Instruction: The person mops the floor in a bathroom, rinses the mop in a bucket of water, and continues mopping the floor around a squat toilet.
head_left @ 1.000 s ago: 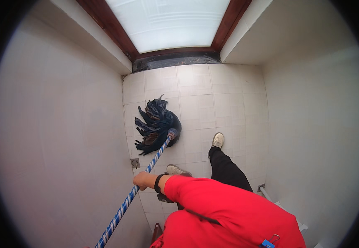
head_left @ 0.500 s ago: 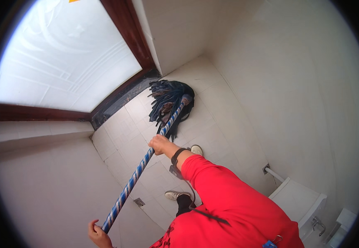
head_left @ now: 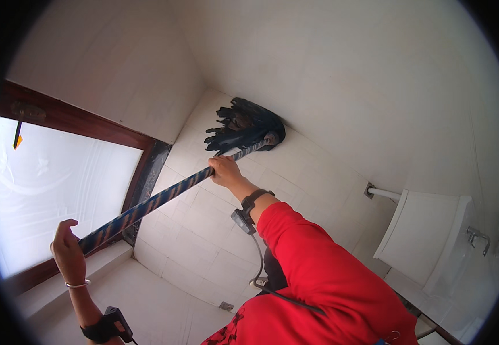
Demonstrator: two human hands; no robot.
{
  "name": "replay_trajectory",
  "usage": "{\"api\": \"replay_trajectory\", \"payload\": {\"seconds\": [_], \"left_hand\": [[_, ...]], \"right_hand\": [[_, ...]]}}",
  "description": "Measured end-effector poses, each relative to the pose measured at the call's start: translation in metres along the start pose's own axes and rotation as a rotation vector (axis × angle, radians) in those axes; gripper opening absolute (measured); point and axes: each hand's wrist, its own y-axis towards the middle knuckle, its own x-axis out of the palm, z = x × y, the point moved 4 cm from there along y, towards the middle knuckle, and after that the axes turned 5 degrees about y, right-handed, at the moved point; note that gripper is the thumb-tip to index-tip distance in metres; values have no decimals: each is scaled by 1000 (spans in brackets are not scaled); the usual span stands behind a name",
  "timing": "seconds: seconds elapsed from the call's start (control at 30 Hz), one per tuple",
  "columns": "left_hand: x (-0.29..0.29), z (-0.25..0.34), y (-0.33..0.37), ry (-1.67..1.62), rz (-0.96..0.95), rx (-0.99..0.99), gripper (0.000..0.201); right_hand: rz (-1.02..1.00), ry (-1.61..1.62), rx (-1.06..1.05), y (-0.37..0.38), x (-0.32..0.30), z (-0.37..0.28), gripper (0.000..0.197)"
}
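- While the right grip is wrapped round the handle, it appears to carry most of the guidance of the mop; a firm hold with a loose wrist should serve best.
- Left grip: at the handle's upper end, fingers bent; whether they clasp it cannot be told. It would work well as a pivot, tilting the handle as the other side pushes.
- Stroke: for good contact, the strips are best laid flat and drawn along the foot of the wall with even pressure.
- Caution: the upper end overlaps the door in this view; a wide swing could knock it, so short arcs seem wiser.
- Position: mop on the pale tiled floor, near the corner, its right side apparently touching the wall.
- Appearance: strips nearly black, with a brownish patch, fanned leftward and bunched at right beside a greyish binding; handle straight, slanting, spirally banded in blue and paler tones.
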Motion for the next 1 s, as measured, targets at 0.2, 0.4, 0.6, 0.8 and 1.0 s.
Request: {"api": "replay_trajectory", "payload": {"seconds": [0.2, 0.4, 0.6, 0.8, 1.0], "left_hand": [[13, -19, -47, -38, -33, -104, 22], [52, 19, -53, -135, -15, 44, 22], [101, 119, -15, -250, -183, 542, 18], [99, 178, 1, -266, -121, 719, 20], [37, 179, 8, -192, 65, 792, 27]], "right_hand": [[-173, -29, 9, -37, 5, 2, 15], [-85, -102, 113, -77, -21, 46, 9], [-208, -221, 527, -140, -75, 103, 7], [-111, -206, 604, -192, -86, 119, 11], [-140, -210, 543, -170, -85, 76, 16]]}}
